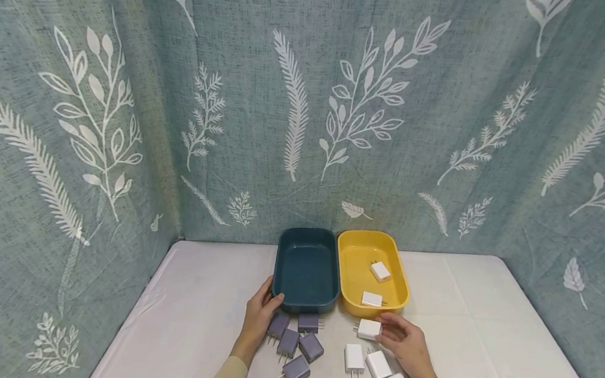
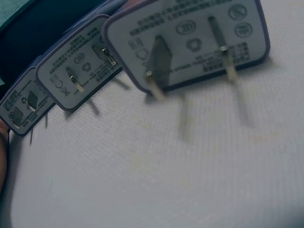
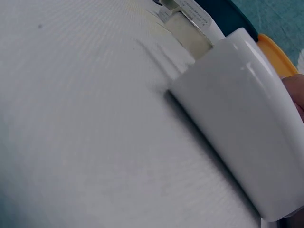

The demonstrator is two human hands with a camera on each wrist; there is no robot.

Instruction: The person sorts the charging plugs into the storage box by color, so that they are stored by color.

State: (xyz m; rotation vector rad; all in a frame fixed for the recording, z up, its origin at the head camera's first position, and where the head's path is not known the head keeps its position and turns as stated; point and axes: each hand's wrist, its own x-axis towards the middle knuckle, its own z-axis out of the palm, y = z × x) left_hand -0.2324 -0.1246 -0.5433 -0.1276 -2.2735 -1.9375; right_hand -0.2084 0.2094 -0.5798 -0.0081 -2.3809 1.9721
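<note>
My right hand (image 1: 407, 345) pinches a white charger plug (image 1: 369, 329) between thumb and fingers, just in front of the yellow bin (image 1: 404, 282). Its prongs point left. In the right wrist view a large white charger (image 3: 242, 123) fills the right side, partly cut off. My left hand (image 1: 259, 314) holds the near left corner of the dark blue bin (image 1: 306, 267), thumb at the rim and fingers along the outer wall. Several purple chargers (image 1: 295, 371) lie beside that hand; their printed, pronged faces (image 2: 190, 42) show in the left wrist view.
Two white chargers, one toward the back (image 1: 380, 272) and one nearer (image 1: 371, 299), lie inside the yellow bin. Three others, including a white charger (image 1: 354, 358), rest on the white-covered table (image 1: 483, 349). A leaf-patterned curtain (image 1: 244, 118) surrounds the back and sides.
</note>
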